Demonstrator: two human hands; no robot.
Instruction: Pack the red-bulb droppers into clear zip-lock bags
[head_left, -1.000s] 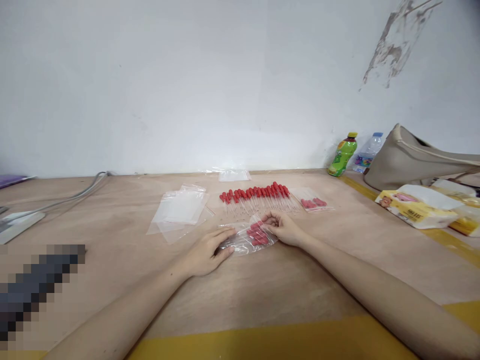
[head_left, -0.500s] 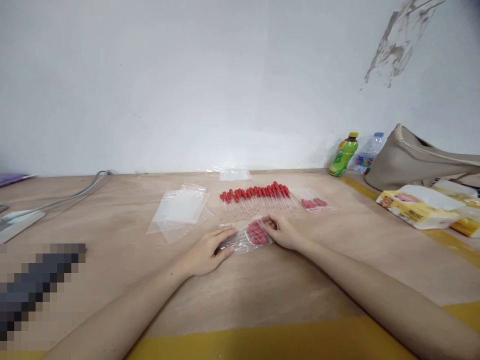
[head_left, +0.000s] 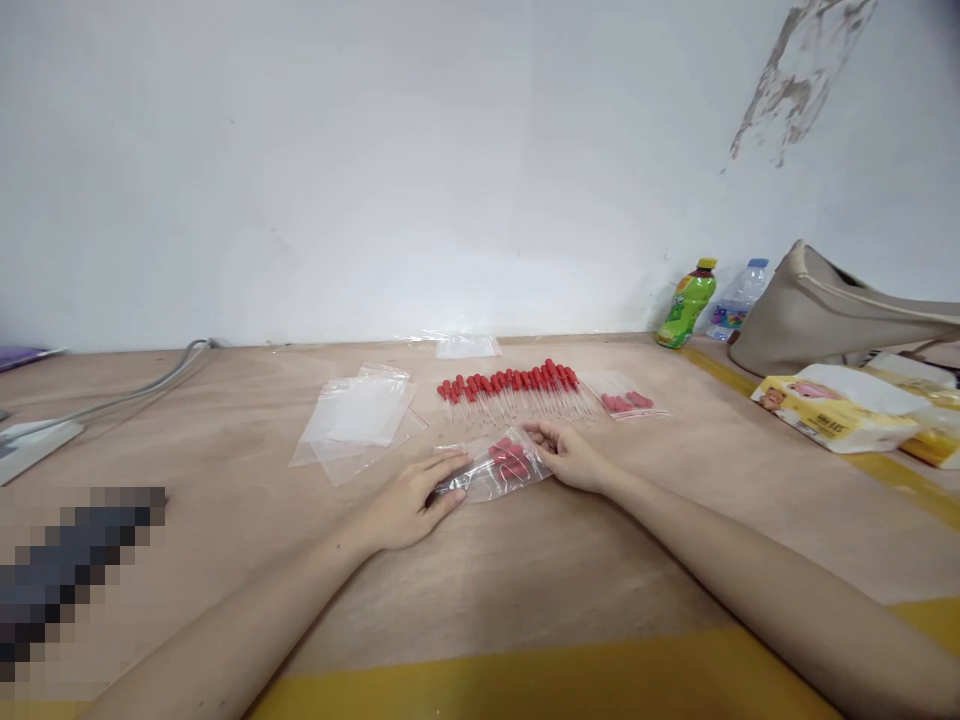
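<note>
A clear zip bag (head_left: pixel 487 482) lies on the table between my hands, with several red-bulbed droppers (head_left: pixel 510 458) inside. My left hand (head_left: pixel 420 500) has the bag's left end between thumb and fingers. At the right end, my right hand (head_left: pixel 566 455) pinches the bag's edge with curled fingers. Just beyond is a row of loose droppers (head_left: pixel 517 382), red bulbs pointing away and thin clear stems toward me. To their right, another zip bag (head_left: pixel 652 413) holds several red-bulbed droppers. Flat, unfilled clear bags (head_left: pixel 356 410) lie in an overlapping pile to the left.
Another clear bag (head_left: pixel 466 347) lies by the wall. At the right stand a green bottle (head_left: pixel 688 305), a clear bottle (head_left: pixel 739 300), a beige bag (head_left: pixel 817 315) and a yellow tissue pack (head_left: pixel 832 415). A cable (head_left: pixel 135 393) and a pixelated dark object (head_left: pixel 75 570) are at left.
The red bulbs in the held bag have shifted slightly left, away from its right end. My right hand's fingers have moved a little at the bag's edge; my left hand stays nearly in place.
</note>
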